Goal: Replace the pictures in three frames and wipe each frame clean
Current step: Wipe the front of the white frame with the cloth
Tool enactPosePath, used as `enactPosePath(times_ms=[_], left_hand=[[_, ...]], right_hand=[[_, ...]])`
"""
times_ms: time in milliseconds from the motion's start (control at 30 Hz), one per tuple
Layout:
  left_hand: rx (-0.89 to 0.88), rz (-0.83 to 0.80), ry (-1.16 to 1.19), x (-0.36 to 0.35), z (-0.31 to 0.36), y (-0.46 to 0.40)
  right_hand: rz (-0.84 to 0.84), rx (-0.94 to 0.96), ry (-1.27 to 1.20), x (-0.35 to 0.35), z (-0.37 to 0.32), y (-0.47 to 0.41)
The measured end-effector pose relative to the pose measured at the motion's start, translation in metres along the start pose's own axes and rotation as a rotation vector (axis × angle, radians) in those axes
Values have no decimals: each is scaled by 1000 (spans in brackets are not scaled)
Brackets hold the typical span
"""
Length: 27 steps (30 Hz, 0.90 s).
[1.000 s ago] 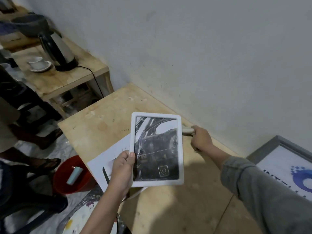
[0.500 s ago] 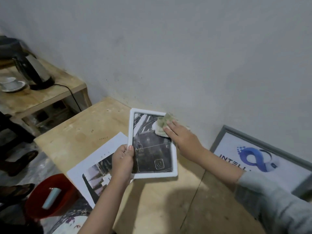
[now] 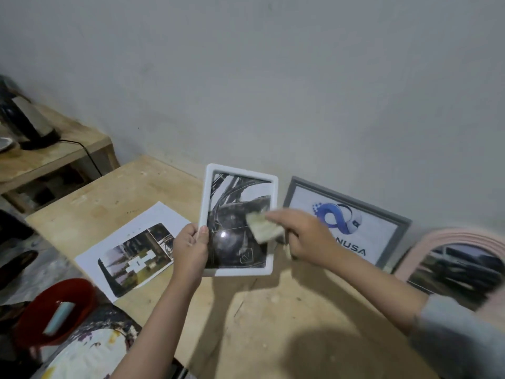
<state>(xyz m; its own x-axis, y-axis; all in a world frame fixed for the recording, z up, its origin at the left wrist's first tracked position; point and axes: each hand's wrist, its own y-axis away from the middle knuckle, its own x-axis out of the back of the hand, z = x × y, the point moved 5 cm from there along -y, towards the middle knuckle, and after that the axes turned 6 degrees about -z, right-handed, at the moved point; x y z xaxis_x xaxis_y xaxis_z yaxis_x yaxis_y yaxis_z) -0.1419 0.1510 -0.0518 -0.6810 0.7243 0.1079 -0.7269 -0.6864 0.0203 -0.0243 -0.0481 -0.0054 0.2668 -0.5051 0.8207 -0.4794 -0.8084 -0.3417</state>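
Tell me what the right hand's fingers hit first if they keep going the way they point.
Probably the left hand: the right hand points left across the white frame, pressing the cloth on its glass.

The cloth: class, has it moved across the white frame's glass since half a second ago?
Yes. The cloth has slid down from the white frame's top right corner to mid-glass, under the right hand.
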Motion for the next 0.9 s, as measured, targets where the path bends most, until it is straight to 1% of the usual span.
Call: enactPosePath(times_ms=[67,133,200,267,300,333,367,433,467,500,533,567,600,633,700,733,800,900], left_hand=[[-3,-30,20,-16,-1,20],[-9,-42,75,-30,2,40],[-15,-16,100,-39,6,58],[-13,36,89,-41,7,69],[-9,64,75,-41,5,73],[-9,92,56,-41,4,78],[-14,114,32,-41,2,81],[-26,126,-31,-40,-3,83],[-27,120,-66,-41,-5,84],[-23,112,-93,-42,-6,85],[-18,103,-104,-43,-7,86],[-15,91,-105,-45,-8,87],[-16,77,-107,-48,-8,90],[-14,63,-109,-51,-8,92],[-13,42,-104,-58,-7,98],[-13,35,-88,-60,-7,101],[-6,21,-49,-64,-7,107],[-4,17,24,-65,-3,113]], right_hand=[[56,7,143,20,7,2],[1,9,324,24,16,6],[-25,50,518,12,17,20],[-13,119,595,-5,14,46],[-8,168,598,-13,11,63],[-36,203,588,-20,10,82],[-119,221,544,-27,7,99],[-360,203,368,-33,-1,122],[-456,151,254,-29,-5,126],[-519,65,150,-21,-5,125],[-520,-12,54,-12,-4,120],[-473,-61,-7,1,-4,111],[-383,-90,-59,15,-5,102],[-244,-78,-72,31,-6,90],[-6,-10,12,51,-1,71],[51,6,91,52,4,63],[44,34,249,44,9,51],[-50,103,427,14,2,59]])
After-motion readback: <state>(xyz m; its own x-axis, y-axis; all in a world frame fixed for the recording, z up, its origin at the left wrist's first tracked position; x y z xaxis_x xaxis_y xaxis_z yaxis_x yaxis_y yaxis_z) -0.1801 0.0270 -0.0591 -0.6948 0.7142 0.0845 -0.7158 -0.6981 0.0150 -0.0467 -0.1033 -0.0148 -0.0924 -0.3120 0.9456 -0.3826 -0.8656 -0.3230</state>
